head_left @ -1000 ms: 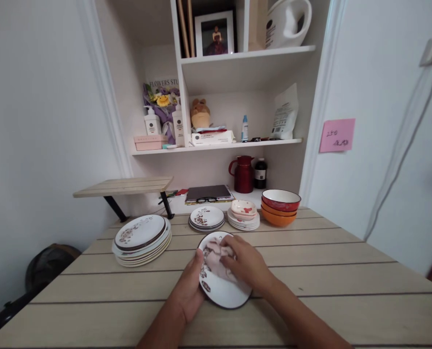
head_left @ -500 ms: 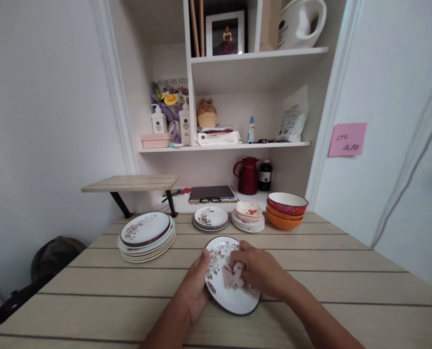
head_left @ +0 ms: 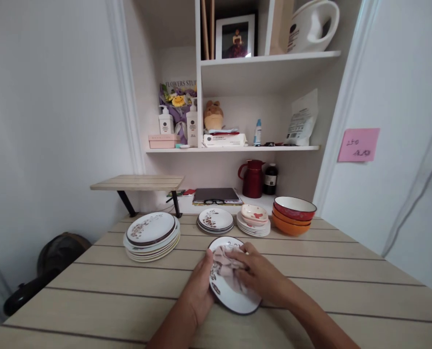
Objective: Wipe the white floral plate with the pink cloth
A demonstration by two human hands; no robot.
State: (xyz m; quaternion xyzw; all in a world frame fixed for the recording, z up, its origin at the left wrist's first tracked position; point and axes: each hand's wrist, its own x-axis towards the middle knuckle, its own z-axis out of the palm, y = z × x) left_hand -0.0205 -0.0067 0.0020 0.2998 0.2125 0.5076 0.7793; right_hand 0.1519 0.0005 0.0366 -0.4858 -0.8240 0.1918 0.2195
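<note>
Hands come first, two of them, both on one small white plate (head_left: pixel 233 298) lying on the near part of the wooden slat table (head_left: pixel 346 271). The left hand (head_left: pixel 200 291) grips the plate's left rim, thumb over the edge; the right hand (head_left: pixel 261 274) presses one pinkish cloth (head_left: pixel 226 264) flat against the plate's face, fingers spread over it. Beyond the plate stand four stacks: large patterned plates (head_left: pixel 151 234) to its far left, small plates (head_left: pixel 216 219) straight behind, saucers topped by a little dish (head_left: pixel 254 222), and what looks like three nested bowls (head_left: pixel 294 214), red over orange, to the far right. Behind these, past the table's far edge, sit one red jug (head_left: pixel 252 178) and one dark bottle (head_left: pixel 270 177) under white wall shelves (head_left: pixel 233 149).
</note>
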